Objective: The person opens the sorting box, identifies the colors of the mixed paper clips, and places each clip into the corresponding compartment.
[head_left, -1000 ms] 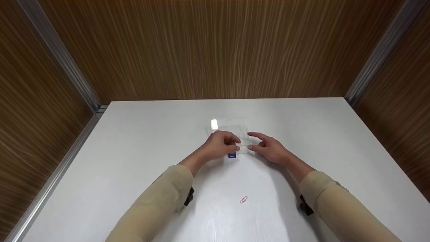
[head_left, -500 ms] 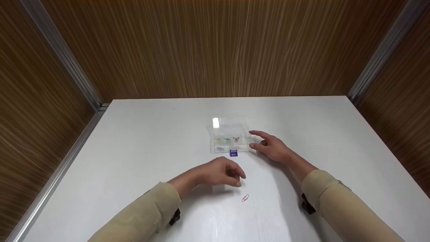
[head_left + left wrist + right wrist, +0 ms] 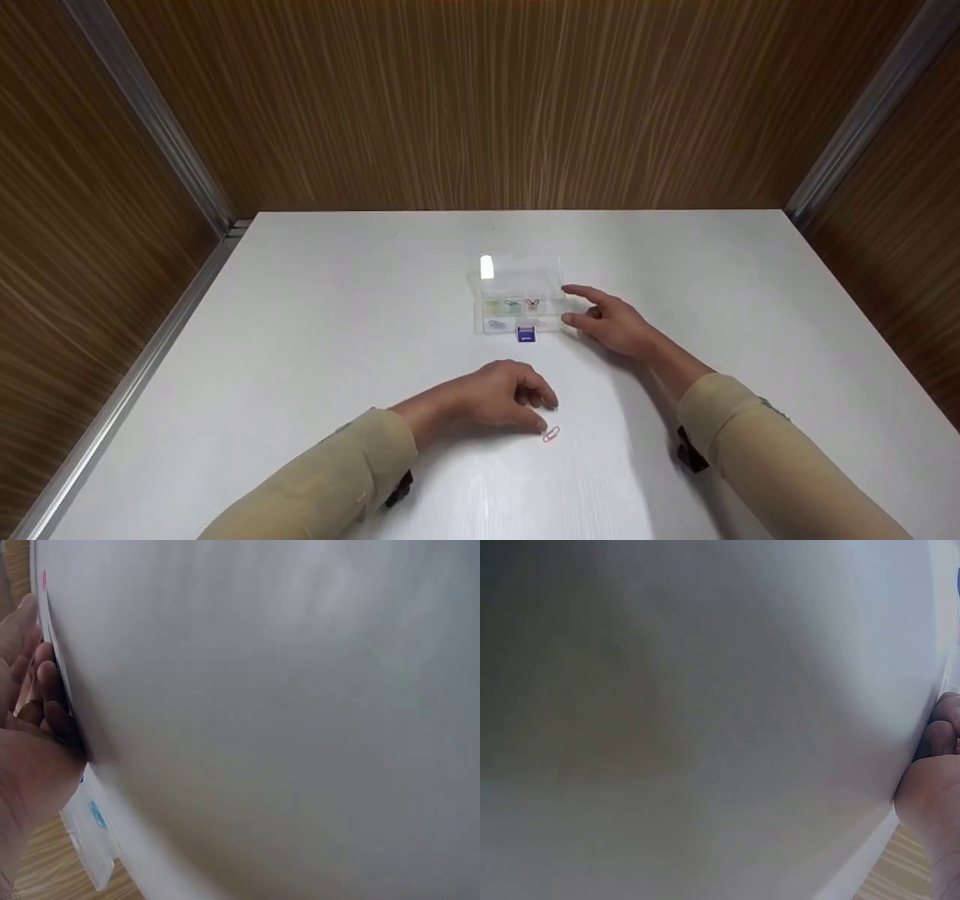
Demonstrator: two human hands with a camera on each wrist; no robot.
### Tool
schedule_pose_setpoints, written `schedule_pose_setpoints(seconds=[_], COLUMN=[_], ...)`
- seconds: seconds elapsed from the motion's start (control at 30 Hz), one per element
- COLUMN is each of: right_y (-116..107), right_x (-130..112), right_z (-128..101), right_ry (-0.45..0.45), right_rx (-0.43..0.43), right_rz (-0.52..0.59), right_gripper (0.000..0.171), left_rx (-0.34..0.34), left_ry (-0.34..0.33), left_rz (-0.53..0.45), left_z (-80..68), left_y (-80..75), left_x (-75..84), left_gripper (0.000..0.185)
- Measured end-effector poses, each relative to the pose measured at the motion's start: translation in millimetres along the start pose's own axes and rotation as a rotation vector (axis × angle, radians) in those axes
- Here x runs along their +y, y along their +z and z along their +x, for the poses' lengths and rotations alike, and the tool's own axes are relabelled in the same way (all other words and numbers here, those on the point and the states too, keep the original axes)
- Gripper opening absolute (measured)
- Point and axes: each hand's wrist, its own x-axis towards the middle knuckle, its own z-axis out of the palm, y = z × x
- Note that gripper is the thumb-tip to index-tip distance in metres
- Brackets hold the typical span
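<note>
Resting at frame centre, the left hand [image 3: 491, 394] sets curled fingertips beside a pink wire paperclip [image 3: 551, 433], holding nothing; the right hand [image 3: 611, 324], fingers relaxed, touches the clear plastic compartment box [image 3: 519, 304] on the white table [image 3: 300, 337].

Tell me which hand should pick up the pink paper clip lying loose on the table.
The left hand, most likely. Its fingertips are right at the pink paper clip, while the right hand rests beside the clear compartment box, farther up the table.
</note>
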Motion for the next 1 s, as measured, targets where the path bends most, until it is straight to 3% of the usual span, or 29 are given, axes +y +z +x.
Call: schedule_pose_setpoints(seconds=[0.3, 0.73, 1.0], right_y=[0.2, -0.6, -1.3], right_x=[1.8, -0.6, -1.0], right_z=[0.5, 2.2, 1.0], right_ry=[0.001, -0.002, 0.007], right_rx=[-0.001, -0.010, -0.009], right_rz=[0.008, 0.010, 0.016], right_gripper=[0.069, 0.070, 0.070], left_rx=[-0.002, -0.009, -0.033], left_ry=[0.007, -0.029, 0.024], left_rz=[0.083, 0.105, 0.127], left_z=[3.3, 1.8, 3.4], left_y=[4.8, 4.3, 1.0], left_x=[3.3, 7.2, 4.4], left_gripper=[0.031, 0.028, 0.024])
